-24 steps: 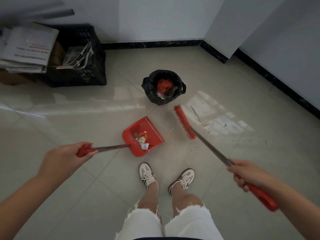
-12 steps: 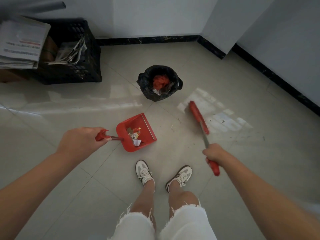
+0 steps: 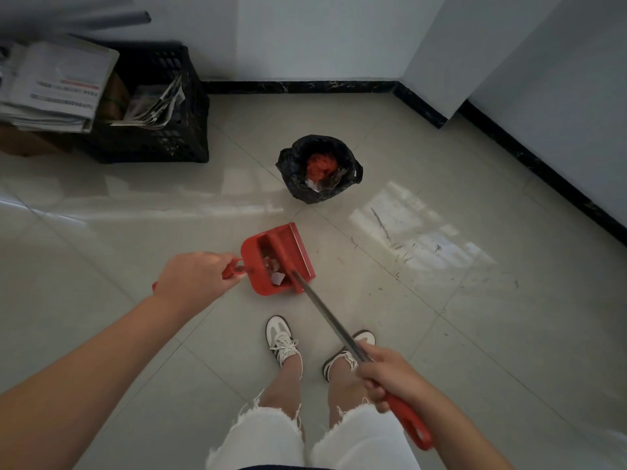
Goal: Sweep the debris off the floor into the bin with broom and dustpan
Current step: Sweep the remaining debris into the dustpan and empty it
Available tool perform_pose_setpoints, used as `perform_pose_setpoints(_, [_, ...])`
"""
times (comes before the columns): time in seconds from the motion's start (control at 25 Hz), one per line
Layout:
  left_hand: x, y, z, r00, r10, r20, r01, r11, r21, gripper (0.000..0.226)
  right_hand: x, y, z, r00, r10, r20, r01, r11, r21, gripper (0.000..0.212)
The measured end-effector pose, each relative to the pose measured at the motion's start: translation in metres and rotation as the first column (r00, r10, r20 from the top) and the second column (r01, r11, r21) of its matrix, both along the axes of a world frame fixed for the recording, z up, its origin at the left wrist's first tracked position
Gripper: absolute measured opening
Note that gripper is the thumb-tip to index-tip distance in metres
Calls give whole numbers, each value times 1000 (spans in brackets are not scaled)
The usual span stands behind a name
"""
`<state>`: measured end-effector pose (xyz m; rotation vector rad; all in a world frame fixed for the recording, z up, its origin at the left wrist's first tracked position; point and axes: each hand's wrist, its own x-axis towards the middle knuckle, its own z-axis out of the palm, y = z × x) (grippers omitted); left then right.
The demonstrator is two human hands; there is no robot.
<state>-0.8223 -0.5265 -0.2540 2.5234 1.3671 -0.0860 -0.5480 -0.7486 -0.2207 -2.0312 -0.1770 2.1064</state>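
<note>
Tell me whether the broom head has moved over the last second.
Yes. The broom head swung left: it was in front and to the right of the bin, and now lies in the dustpan, in front and to the left of the bin.

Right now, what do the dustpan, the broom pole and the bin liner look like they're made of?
Dustpan: probably moulded plastic, uniformly red with a smooth, slightly shiny face. Broom pole: looks like metal, thin and grey with a dull sheen. Bin liner: thin plastic film, black, glossy and crumpled.
</note>
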Motion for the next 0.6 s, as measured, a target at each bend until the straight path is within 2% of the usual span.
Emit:
perform_pose_setpoints(0.12, [-17, -5, 3, 1000, 19, 1, -19, 999, 28, 47, 17, -41, 26, 988, -149, -38, 150, 988, 25, 58])
perform_pose_setpoints(0.24, [-35, -14, 9, 998, 63, 9, -63, 997, 45, 43, 30, -68, 45, 973, -232, 7, 232, 972, 33, 57])
perform_pose_setpoints(0.36, [-52, -24, 21, 963, 270, 3, -270, 963, -4, 33, 44, -83, 54, 946, -321, 39, 320, 947, 32, 55])
perform_pose_setpoints(0.48, [-70, -36, 33, 913, 402, -71, -405, 913, -50, 34, 58, -95, 51, 937, -346, 52, 344, 938, 47, 52])
perform_pose_setpoints(0.6, [-91, -45, 57, 913, 395, -99, -398, 917, -4, 39, 60, -107, 39, 937, -339, 87, 338, 941, 30, 48])
